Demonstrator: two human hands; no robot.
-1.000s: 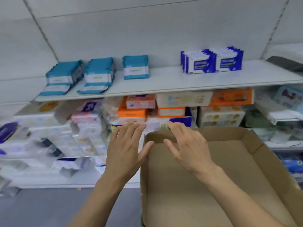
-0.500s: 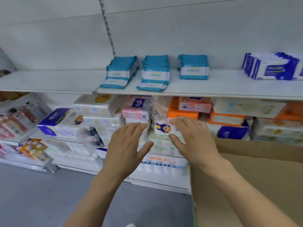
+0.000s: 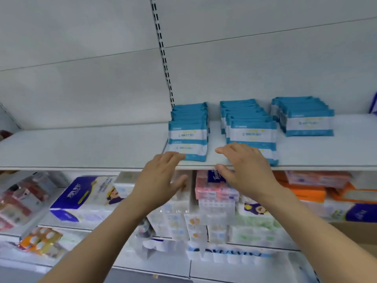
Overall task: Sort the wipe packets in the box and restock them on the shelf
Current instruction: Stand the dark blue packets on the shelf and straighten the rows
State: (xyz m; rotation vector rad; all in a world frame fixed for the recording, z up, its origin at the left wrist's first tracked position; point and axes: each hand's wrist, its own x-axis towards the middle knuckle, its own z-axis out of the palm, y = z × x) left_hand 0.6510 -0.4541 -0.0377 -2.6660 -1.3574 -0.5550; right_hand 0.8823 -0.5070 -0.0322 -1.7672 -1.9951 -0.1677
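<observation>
reaching up with fingers spread and nothing held, the left hand (image 3: 161, 174) and right hand (image 3: 247, 168) near the front edge of the shelf (image 3: 81, 148), where teal wipe packets (image 3: 250, 129) stand in rows. they look light, soft, slippery; grip the sides. bare shelf lies leftward.

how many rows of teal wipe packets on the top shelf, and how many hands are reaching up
rows of teal wipe packets: 3, left, middle, right
hands: 2, left hand, right hand, both empty
total: 5
</observation>
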